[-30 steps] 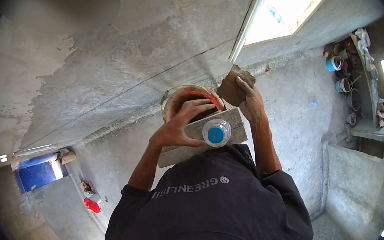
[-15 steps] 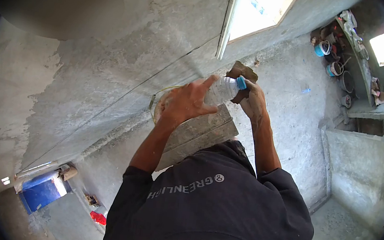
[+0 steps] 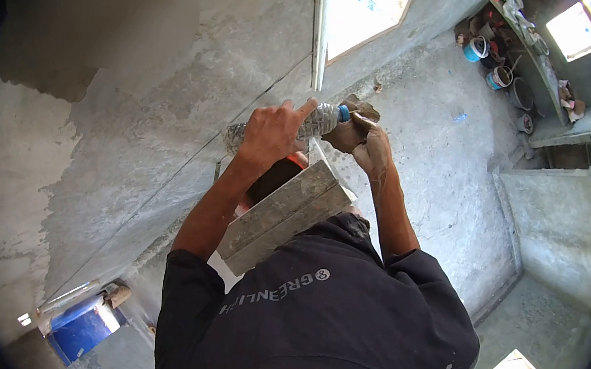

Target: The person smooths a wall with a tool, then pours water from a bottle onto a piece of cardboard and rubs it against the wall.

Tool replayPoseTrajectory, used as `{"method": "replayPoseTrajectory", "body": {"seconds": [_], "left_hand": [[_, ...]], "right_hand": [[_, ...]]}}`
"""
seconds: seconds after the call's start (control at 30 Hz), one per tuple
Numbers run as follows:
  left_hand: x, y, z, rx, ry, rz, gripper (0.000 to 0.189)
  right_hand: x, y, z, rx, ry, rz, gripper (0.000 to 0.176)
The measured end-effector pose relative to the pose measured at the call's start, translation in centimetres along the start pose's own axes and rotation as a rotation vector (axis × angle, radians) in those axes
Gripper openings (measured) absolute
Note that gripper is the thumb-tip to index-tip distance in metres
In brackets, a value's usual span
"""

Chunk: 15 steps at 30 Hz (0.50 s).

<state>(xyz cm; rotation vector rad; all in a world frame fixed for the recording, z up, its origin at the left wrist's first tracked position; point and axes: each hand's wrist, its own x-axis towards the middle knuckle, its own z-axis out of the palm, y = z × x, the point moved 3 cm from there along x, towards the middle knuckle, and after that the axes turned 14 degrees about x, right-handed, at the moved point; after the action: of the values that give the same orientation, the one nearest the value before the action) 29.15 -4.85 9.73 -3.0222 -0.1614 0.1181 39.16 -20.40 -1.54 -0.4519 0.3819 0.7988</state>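
Note:
My left hand (image 3: 272,136) is wrapped around the middle of a clear plastic bottle (image 3: 322,118) that lies nearly level, its blue cap (image 3: 344,113) pointing right. In my right hand (image 3: 372,151) is a ragged, flat brown piece (image 3: 347,137) with a sponge-like look, its material unclear. The cap overlaps the upper part of this piece in the view. Under my left wrist stands a bucket (image 3: 299,159) with an orange-red inside edge and dark contents, partly hidden by my forearm. A grey, plaster-stained plank-like block (image 3: 282,212) lies between the bucket and my body.
A grey plastered wall (image 3: 175,100) with a darker damp patch rises on the left, with a bright window opening (image 3: 364,15) above. Several buckets (image 3: 499,77) stand at the far right beside a ledge (image 3: 539,55). A blue panel (image 3: 85,332) shows at lower left.
The bottle has moved left, away from my right fingers, and lies more level. My left hand now wraps its middle. The brown piece has turned, and the bucket's dark inside has come into sight.

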Motion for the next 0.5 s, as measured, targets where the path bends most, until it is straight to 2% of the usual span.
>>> {"method": "replayPoseTrajectory", "body": {"seconds": [0.2,0.3,0.4,0.5], "left_hand": [[1.2,0.2,-0.8,-0.055,0.023,0.019,0.076],[1.2,0.0,-0.7,-0.098,0.048,0.01,0.075],[1.2,0.0,-0.8,-0.107,0.028,0.005,0.075],[1.4,-0.1,-0.4,-0.122,0.002,-0.012,0.075]], "right_hand": [[0.5,-0.8,-0.5,0.068,0.03,-0.026,0.03],[-0.7,-2.1,1.1,-0.291,-0.044,-0.24,0.036],[-1.0,-2.5,2.2,-0.387,-0.035,-0.245,0.034],[0.3,-1.9,0.9,-0.217,-0.035,-0.181,0.029]]}}
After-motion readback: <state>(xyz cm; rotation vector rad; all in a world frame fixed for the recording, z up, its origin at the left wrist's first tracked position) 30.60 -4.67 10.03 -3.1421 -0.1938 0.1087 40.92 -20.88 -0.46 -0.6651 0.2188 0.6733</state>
